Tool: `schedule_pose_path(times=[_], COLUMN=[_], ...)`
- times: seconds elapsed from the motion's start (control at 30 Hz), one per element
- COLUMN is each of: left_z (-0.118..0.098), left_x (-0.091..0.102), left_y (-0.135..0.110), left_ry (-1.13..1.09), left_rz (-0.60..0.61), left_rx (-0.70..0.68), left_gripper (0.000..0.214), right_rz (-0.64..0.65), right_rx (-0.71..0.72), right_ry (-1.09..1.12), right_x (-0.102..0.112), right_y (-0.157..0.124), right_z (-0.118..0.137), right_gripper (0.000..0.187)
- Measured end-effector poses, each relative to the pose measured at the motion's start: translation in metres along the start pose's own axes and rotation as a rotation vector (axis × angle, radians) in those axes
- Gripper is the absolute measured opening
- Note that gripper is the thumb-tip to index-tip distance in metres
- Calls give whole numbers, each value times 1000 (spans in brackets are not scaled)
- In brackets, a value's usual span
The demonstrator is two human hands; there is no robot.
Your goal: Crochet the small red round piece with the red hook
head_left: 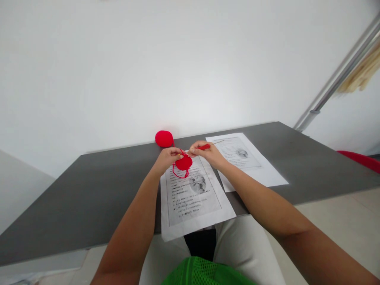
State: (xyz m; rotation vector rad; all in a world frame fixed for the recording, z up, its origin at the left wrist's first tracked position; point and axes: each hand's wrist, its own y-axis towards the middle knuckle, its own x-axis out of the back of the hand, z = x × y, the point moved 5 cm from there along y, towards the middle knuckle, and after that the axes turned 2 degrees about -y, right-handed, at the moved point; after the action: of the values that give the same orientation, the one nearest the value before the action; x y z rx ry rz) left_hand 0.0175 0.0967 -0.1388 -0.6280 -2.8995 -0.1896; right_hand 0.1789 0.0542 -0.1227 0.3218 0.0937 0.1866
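Note:
My left hand (170, 159) pinches the upper left edge of a small round piece of red crochet work (184, 162). In my right hand (204, 151) is a crochet hook (204, 147) with a red handle; its thin metal end sticks out to the right, and the end toward the crochet work is hidden by my fingers. A loop of red yarn (179, 176) dangles under the piece. Behind my left hand, a ball of red yarn (164, 139) rests near the wall, its strand running to my hands.
Beneath my hands lies a printed sheet (196, 221) that overhangs the front edge of the dark grey table (118, 186). A second printed sheet (261, 174) is to the right. A white wall stands behind, with a metal pole (335, 91) and a red curved object (359, 159) at the right.

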Motion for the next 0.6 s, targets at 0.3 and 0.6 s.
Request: schedule_pose_path(times=[0.3,0.6], left_z=[-3,-4], left_x=[-1,-12], left_y=[-7,-12], left_ry=[-263,-287], left_rz=[74,249], left_rx=[151,201], left_gripper=[26,32], right_rz=[-8,132], right_rx=[205,446], right_ry=[-184,-456], right_x=[-4,-13], right_y=[-8,-12], right_z=[10,13], right_gripper=[20,15])
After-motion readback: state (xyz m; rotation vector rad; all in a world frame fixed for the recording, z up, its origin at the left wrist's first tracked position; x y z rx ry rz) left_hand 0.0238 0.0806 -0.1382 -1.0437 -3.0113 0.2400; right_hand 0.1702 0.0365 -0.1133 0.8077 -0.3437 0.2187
